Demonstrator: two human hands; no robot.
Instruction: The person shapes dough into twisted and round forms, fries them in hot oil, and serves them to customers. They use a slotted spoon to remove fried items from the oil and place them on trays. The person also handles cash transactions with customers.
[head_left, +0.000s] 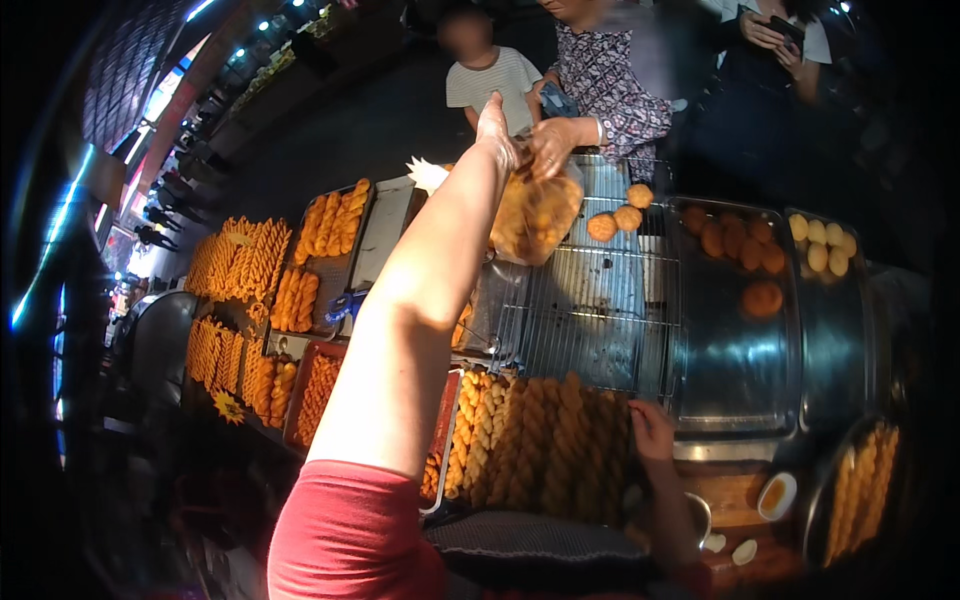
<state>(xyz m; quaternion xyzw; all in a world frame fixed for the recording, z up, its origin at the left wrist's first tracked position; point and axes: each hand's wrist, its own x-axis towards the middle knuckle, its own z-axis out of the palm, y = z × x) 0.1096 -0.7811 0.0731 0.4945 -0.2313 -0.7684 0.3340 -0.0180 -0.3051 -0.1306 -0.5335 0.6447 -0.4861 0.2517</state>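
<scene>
My left arm, in a red sleeve, reaches far across the stall; my left hand (501, 135) meets another person's hand at the top of a clear plastic bag (534, 214) filled with golden fried pastries. Whether my fingers still grip the bag is hidden by blur and overlap. Beneath the bag lies a wire rack (592, 292), with several round fried balls (628, 218) beside it on the right. My right hand (654, 429) rests in shade by the near edge of the rack, beside a row of fried dough twists (555, 442), with nothing visible in it.
Trays of twisted pastries (240, 259) stand at the left. Metal trays (739, 367) with round dough pieces stand at the right, near a wooden board (724, 499) and an oval dish (776, 496). A person in a patterned top (611, 82) and a smaller person (491, 79) stand opposite.
</scene>
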